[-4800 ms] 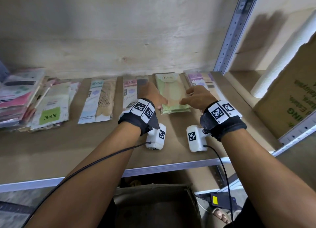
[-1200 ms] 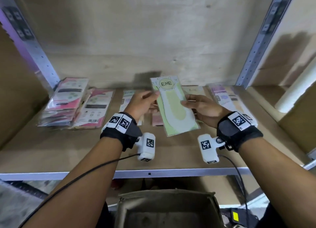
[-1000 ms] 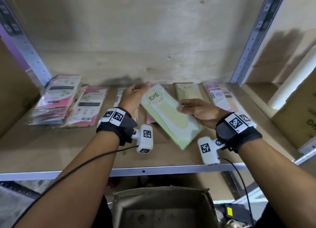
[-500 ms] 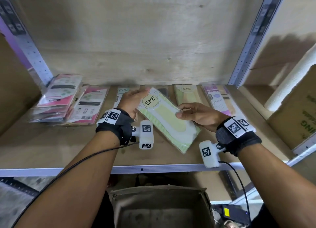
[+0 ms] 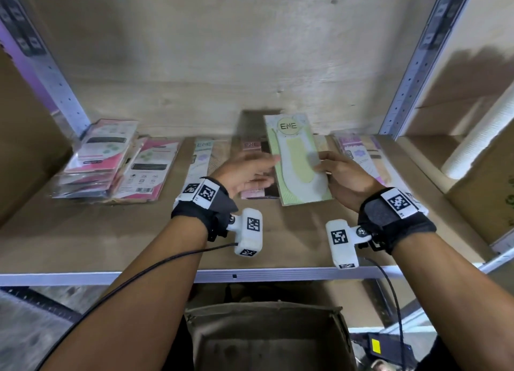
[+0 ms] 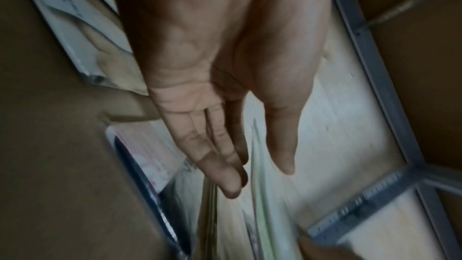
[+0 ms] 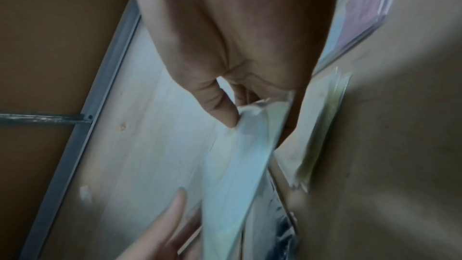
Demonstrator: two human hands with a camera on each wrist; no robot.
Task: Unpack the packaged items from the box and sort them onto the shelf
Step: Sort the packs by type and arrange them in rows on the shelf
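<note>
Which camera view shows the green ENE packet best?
The head view: the green ENE packet shows its whole printed front, pinched by the right hand. The right wrist view shows only a blurred edge under the thumb; the left wrist view shows it edge-on beside the open left hand.

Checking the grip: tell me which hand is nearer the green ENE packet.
Right. The right hand pinches the green ENE packet at its right edge; the left hand is open beside its left edge, fingers straight.
</note>
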